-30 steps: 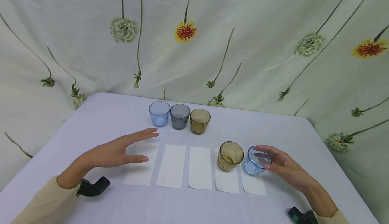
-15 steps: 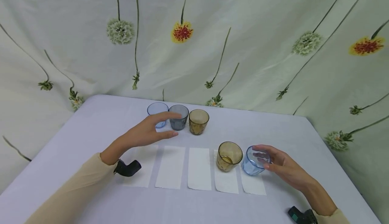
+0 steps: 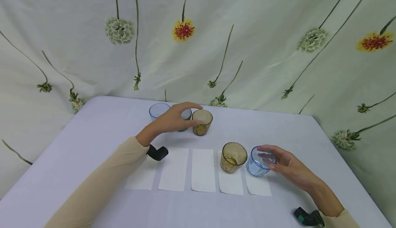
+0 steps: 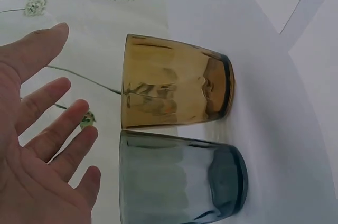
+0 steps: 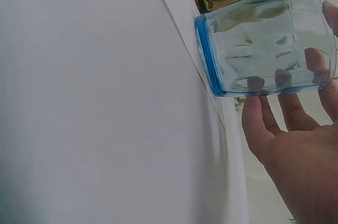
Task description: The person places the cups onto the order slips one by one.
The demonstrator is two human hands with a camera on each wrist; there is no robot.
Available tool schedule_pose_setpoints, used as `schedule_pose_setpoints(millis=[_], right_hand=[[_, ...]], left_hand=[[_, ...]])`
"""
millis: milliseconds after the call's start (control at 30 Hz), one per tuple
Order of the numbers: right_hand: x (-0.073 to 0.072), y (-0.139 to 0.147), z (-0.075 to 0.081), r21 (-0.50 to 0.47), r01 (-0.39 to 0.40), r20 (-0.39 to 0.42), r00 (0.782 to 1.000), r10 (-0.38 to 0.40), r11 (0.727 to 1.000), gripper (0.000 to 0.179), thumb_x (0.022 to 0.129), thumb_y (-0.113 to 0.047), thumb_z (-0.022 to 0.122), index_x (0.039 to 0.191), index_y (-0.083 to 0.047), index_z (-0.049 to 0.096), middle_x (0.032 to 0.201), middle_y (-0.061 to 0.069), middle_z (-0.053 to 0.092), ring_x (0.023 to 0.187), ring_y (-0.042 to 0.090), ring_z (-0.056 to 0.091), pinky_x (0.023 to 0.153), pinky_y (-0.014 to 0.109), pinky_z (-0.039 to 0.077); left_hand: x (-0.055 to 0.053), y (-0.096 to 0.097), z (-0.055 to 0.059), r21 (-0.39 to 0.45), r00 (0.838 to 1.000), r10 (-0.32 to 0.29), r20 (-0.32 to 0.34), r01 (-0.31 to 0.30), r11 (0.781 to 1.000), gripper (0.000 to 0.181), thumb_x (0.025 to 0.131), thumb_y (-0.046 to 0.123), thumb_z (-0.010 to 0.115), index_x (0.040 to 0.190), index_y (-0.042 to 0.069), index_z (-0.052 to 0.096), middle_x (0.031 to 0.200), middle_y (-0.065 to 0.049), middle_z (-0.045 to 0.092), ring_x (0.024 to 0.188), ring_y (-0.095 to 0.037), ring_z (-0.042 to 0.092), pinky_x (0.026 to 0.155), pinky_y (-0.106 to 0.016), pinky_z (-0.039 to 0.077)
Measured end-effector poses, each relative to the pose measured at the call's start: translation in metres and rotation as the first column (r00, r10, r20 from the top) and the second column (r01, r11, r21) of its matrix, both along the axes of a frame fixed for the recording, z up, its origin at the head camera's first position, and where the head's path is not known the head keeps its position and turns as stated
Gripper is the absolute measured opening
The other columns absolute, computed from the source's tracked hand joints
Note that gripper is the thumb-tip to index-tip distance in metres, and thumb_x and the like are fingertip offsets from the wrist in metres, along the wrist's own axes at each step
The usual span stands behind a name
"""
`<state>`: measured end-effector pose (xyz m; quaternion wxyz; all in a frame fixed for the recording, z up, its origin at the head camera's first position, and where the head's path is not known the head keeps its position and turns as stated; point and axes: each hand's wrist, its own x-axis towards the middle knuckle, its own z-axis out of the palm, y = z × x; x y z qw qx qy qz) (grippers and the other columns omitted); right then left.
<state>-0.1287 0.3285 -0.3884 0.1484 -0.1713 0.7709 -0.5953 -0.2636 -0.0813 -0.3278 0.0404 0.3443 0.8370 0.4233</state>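
1. A pale cloth backdrop point(image 3: 266, 49), printed with long-stemmed flowers, hangs behind the scene.
2. Before me spreads a table point(image 3: 185, 210) covered in smooth white cloth.
3. My cream-coloured left sleeve point(image 3: 99, 183) stretches across it; my matching right sleeve point(image 3: 340, 220) shows at the lower right corner.
4. My left hand point(image 3: 173, 118) hovers at the back row, fingers released and spread beside a tapered, see-through amber glass tumbler point(image 3: 201, 129); the left wrist view shows a gap between them.
5. My right hand point(image 3: 286, 166) grasps a tapered, see-through light-blue glass tumbler point(image 3: 256, 168), upright at the far end of the rightmost paper strip.
6. Five white rectangular paper strips point(image 3: 202, 170) lie side by side, the leftmost partly hidden by my forearm.
7. A second amber glass tumbler point(image 3: 230, 161) stands on the strip second from right, just beside the blue one.
8. Behind my left hand, a smoky grey glass tumbler point(image 4: 179, 179) and another light-blue glass tumbler point(image 3: 158, 110) complete the back row.
9. A small black device point(image 3: 157, 153) sits at my left wrist.
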Motion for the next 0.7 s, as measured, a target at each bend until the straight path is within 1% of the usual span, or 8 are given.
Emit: schedule_pose_setpoints(millis=[133,267,333,500,633,700], right_hand=[[0.0,0.001,-0.001,-0.008,-0.003,-0.003,1.0,0.003,1.0,0.051,0.1,0.001,0.054,0.149,-0.002,0.04,0.148,-0.01,0.048,0.132,0.0,0.048,0.104,0.013,0.04],[-0.001,0.002,-0.002,-0.027,-0.012,0.001,1.0,0.012,1.0,0.051,0.099,0.002,0.054,0.149,-0.002,0.04,0.148,-0.009,0.048,0.133,0.001,0.049,0.105,0.014,0.04],[-0.002,0.002,-0.002,-0.035,-0.017,0.002,1.0,0.017,0.999,0.051,0.099,0.003,0.053,0.149,-0.001,0.04,0.148,-0.008,0.048,0.133,0.001,0.049,0.105,0.014,0.04],[-0.003,0.003,-0.002,-0.042,-0.026,0.001,1.0,0.026,0.999,0.051,0.099,0.003,0.053,0.149,-0.001,0.04,0.148,-0.007,0.048,0.133,0.002,0.049,0.106,0.015,0.041],[-0.003,0.003,-0.003,-0.044,-0.025,0.01,1.0,0.025,0.999,0.051,0.099,0.003,0.053,0.149,-0.001,0.04,0.148,-0.009,0.048,0.133,0.001,0.049,0.105,0.015,0.041],[-0.003,0.003,-0.003,-0.043,-0.018,0.019,1.0,0.019,0.999,0.052,0.099,0.003,0.054,0.149,-0.001,0.04,0.147,-0.01,0.047,0.132,0.0,0.049,0.105,0.015,0.041]], left_hand=[[-0.011,0.01,-0.005,-0.011,0.999,0.012,0.029,-0.012,1.0,0.055,0.089,0.029,0.077,0.139,0.018,0.058,0.147,-0.001,0.054,0.144,-0.022,0.04,0.116,-0.051,0.034],[-0.02,0.016,-0.009,-0.029,0.999,0.016,0.028,-0.015,0.999,0.054,0.088,0.034,0.077,0.138,0.022,0.059,0.146,0.002,0.054,0.143,-0.02,0.041,0.116,-0.048,0.035],[-0.022,0.018,-0.01,-0.036,1.0,0.013,0.025,-0.012,0.999,0.053,0.088,0.035,0.077,0.137,0.022,0.059,0.146,0.003,0.054,0.143,-0.02,0.041,0.115,-0.048,0.035],[-0.026,0.021,-0.011,-0.052,1.0,-0.009,0.028,0.011,0.999,0.053,0.089,0.034,0.077,0.137,0.018,0.06,0.147,-0.001,0.053,0.144,-0.024,0.039,0.116,-0.051,0.034],[-0.028,0.021,-0.01,-0.094,0.999,-0.019,0.035,0.023,0.995,0.056,0.089,0.035,0.076,0.139,0.017,0.059,0.149,-0.003,0.052,0.146,-0.026,0.037,0.117,-0.052,0.032],[-0.028,0.021,-0.01,-0.116,0.999,-0.018,0.045,0.023,0.993,0.057,0.088,0.036,0.076,0.14,0.019,0.058,0.151,-0.002,0.05,0.146,-0.026,0.037,0.117,-0.053,0.032]])
